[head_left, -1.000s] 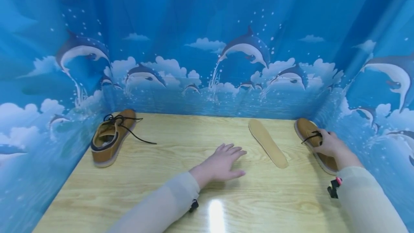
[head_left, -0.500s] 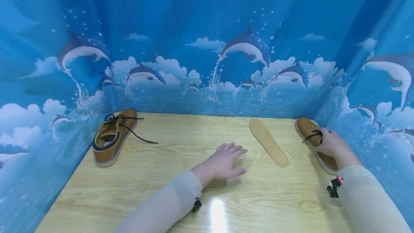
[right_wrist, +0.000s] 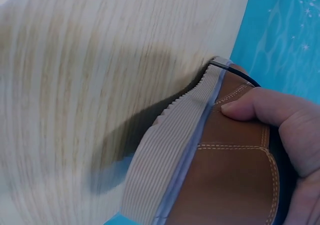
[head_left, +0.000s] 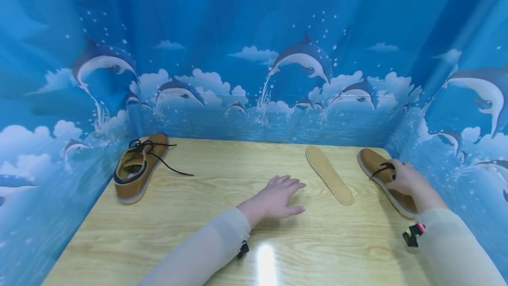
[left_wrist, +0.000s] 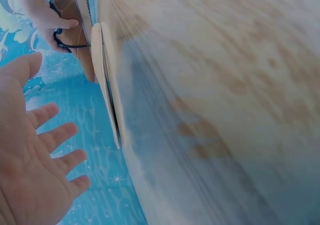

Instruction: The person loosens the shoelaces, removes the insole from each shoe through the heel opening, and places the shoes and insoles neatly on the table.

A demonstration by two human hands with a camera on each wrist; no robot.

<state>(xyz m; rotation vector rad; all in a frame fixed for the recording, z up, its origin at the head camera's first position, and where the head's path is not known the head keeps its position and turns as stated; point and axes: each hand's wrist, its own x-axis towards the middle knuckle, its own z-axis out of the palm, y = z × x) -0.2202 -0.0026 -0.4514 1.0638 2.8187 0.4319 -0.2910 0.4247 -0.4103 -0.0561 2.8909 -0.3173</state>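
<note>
At the right end of the table, my right hand [head_left: 409,182] grips a brown lace-up shoe [head_left: 375,164] from above. In the right wrist view the thumb [right_wrist: 250,106] presses on the side of the shoe [right_wrist: 225,177], above its ribbed pale sole. My left hand [head_left: 274,200] hovers over the middle of the table with its fingers spread and nothing in it. Between the two hands a tan insole [head_left: 329,175] lies flat. A second brown shoe [head_left: 132,193] with loose black laces stands at the far left, its opening towards me.
The light wood-patterned table [head_left: 222,167] is enclosed at the back and both sides by a blue curtain [head_left: 222,25] printed with dolphins. The right shoe is close to the right curtain, the left one close to the left curtain.
The right shoe has shifted slightly towards me and to the left at its toe, with my right hand on it. My left hand, the insole and the left shoe look nearly the same.
</note>
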